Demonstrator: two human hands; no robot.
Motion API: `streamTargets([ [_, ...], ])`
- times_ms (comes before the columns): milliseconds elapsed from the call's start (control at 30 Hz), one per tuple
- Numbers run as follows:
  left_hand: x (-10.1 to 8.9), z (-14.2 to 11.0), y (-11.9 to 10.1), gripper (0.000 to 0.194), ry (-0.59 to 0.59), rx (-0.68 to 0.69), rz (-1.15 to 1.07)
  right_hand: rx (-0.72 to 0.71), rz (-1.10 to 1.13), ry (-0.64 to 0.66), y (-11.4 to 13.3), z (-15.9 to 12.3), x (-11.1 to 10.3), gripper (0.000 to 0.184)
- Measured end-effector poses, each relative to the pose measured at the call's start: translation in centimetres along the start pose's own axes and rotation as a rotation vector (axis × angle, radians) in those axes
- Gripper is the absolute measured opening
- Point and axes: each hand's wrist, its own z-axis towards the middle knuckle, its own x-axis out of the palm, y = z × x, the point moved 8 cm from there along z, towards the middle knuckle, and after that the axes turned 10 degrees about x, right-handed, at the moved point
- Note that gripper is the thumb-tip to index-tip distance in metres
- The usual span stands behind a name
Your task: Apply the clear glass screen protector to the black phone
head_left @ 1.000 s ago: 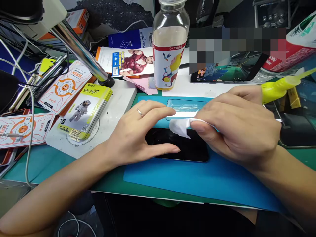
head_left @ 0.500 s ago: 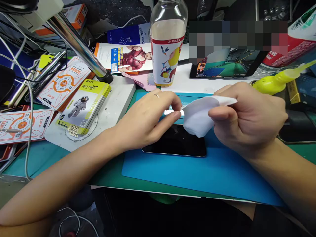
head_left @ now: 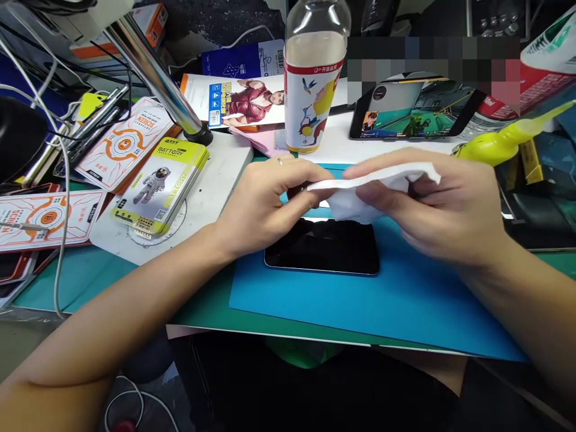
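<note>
A folded white wipe (head_left: 360, 201) is stretched between my two hands, above a smartphone. My left hand (head_left: 274, 201) pinches its left edge between thumb and fingers. Bunched in the fingers of my right hand (head_left: 450, 204) is the other end, its edge curling up over the knuckles. The smartphone (head_left: 328, 249) lies flat with its dark glossy face up, on a blue mat (head_left: 360, 306). Its upper edge is partly hidden behind my left hand and the wipe.
A tall bottle (head_left: 310, 84) stands behind my left hand. Another phone (head_left: 414, 114), its screen lit, leans at the back. At the right lies a yellow squeeze bottle (head_left: 495, 144). Battery boxes (head_left: 162, 186) and screen boxes (head_left: 121, 147) are stacked at the left, beside a metal lamp post (head_left: 157, 78).
My left hand has closed on the wipe's left edge. My right hand has moved left, and the wipe, which hung loosely from it, is now spread between both hands.
</note>
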Motion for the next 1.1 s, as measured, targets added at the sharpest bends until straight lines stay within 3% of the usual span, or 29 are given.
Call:
streamTargets([
  [100, -0.3, 0.0, 0.5, 0.02, -0.016, -0.062, -0.108, 0.13, 0.117, 0.125, -1.0, 0.4, 0.6, 0.009],
  [267, -1.2, -0.2, 1.2, 0.026, -0.12, -0.149, -0.157, 0.29, 0.414, 0.163, -3.3, 0.3, 1.0, 0.011],
  [400, -0.9, -0.5, 2.1, 0.03, -0.143, -0.271, -0.24, 0.323, 0.411, 0.074, -4.2, 0.3, 0.6, 0.014],
  [567, 1.0, -0.6, 2.7, 0.03, 0.019, -0.36, -0.414, 0.375, 0.362, 0.055, -4.2, 0.3, 0.8, 0.01],
  [667, 0.7, -0.9, 3.4, 0.028, -0.04, -0.409, -0.412, 0.39, 0.375, 0.064, -4.3, 0.3, 0.9, 0.006],
  [867, -0.8, -0.7, 2.8, 0.015, -0.123, -0.292, -0.333, 0.337, 0.449, 0.105, -4.3, 0.6, 0.8, 0.01],
  [1000, -1.2, -0.3, 1.1, 0.021, 0.021, -0.157, -0.269, 0.24, 0.372, 0.165, -3.5, 0.8, 0.7, 0.017],
  [1100, -1.1, -0.3, 0.9, 0.028, 0.056, -0.156, -0.286, 0.184, 0.35, 0.179, -3.0, 0.9, 0.4, 0.021],
])
